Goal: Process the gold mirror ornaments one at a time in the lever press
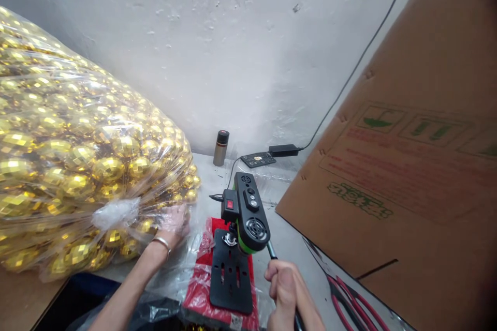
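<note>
My left hand [174, 221], with a bracelet on its wrist, reaches to the lower right side of a clear plastic bag [117, 213] full of shiny gold faceted balls [111, 166]. Plastic film veils its fingers, so their grip is unclear. My right hand [289, 292] is closed round a thin metal rod with a black handle [298, 321], its tip close to a black device [253, 212]. That device has two round grilles and a red switch [230, 204]. It stands on a slotted black plate [231, 279].
Beneath the plate lies a red plastic-wrapped packet [197, 289]. Behind are a capped bottle [220, 149], a black control panel [258, 159] and a power adapter [284, 150] with a cable. A large cardboard box [407, 155] leans at right, near red-handled scissors [349, 300].
</note>
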Available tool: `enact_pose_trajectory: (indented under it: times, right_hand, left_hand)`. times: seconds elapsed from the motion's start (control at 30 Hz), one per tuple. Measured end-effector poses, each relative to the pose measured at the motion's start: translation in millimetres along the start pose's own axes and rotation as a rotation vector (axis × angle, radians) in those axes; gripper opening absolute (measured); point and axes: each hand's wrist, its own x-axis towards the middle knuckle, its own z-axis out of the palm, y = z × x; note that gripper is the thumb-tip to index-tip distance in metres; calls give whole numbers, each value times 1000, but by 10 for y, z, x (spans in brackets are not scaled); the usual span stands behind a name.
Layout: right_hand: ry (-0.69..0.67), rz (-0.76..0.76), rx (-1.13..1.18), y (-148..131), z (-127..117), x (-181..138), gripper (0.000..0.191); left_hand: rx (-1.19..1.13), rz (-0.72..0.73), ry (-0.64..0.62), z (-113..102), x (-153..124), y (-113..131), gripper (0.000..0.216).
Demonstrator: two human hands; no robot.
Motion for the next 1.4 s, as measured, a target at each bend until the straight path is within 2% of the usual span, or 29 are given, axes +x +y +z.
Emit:
enact_pose_trajectory:
  times: [0.1,0.2,0.3,0.37,0.47,0.6,0.73,0.83,1.03,1.23,1.33,1.4]
  right_hand:
    - [14,-11,2,-12,23,-6,41]
    - [12,-8,3,-22,25,6,41]
    - [-4,-20,10,-15,1,56,42]
    - [-35,-38,11,3,-28,105,42]
    - [-118,-99,11,43,-78,164,39]
    - [-137,-155,15,81,-111,168,37]
    - [-145,-129,-18,66,-118,181,39]
    - [-199,-124,-57,39,-138,240,40]
    - [-243,-165,-76,23,-168,308,38]
    - [-261,-219,-74,57,-173,291,34]
    - [-265,-230,-48,67,-179,277,33]
    - [-258,-214,-43,69,-182,269,33]
  left_hand:
    - [-141,-63,-68,-106,-276,91,34]
    - [-545,-357,-133,-120,-593,136,54]
    - [-1025,-640,-177,-1,-858,153,68]
    - [-1208,-758,-188,103,-975,175,61]
    - [-1330,-854,-188,209,-1059,234,41]
    - [-1405,-922,-177,232,-1057,325,18]
    - [-1414,-978,-95,243,-1005,397,11]
    - [-1416,-981,-96,326,-987,430,8]
    - [-1248,-829,-70,636,-1057,485,56]
    - [-1211,-745,-58,809,-1083,497,65]
    - [-1011,-578,-63,857,-1106,437,69]
    - [-815,-420,-79,888,-1138,398,63]
